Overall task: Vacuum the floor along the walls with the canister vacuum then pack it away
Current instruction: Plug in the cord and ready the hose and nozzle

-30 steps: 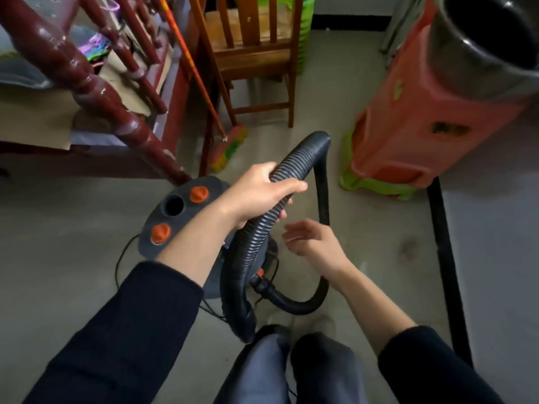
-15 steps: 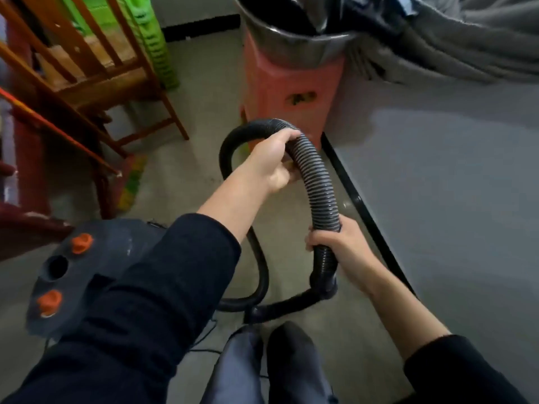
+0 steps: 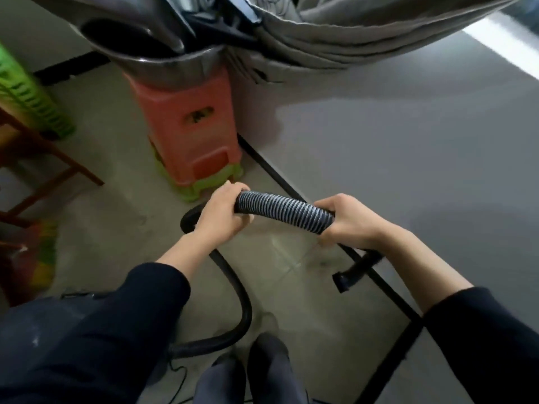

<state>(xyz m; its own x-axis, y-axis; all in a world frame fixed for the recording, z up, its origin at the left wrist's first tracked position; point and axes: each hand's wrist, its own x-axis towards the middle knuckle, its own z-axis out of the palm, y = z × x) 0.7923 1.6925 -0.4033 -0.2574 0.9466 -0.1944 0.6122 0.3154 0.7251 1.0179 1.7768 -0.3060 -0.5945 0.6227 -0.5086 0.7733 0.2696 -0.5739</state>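
— Vacuum hose (image 3: 284,212): what crowds it?
— Grey wall (image 3: 408,141) at right, edged by black skirting (image 3: 277,173). Just beyond the hose, an orange stool (image 3: 189,135) bearing a metal basin (image 3: 163,68).
— And the hands?
— Left hand (image 3: 221,211) and right hand (image 3: 347,223) each grasp the ribbed hose, held level above the floor between them.

I get a dim, flat feed with soft light from the upper right, where a white band (image 3: 504,36) blows out. The hose (image 3: 284,212) is sharpest, its ribs catching highlights. The left edge smears: basket (image 3: 32,103) and chair (image 3: 43,158) are motion-blurred. Wide-angle distortion swells my sleeves (image 3: 87,330) at the bottom corners. Floor (image 3: 116,228) shadows stay faint and soft-edged.
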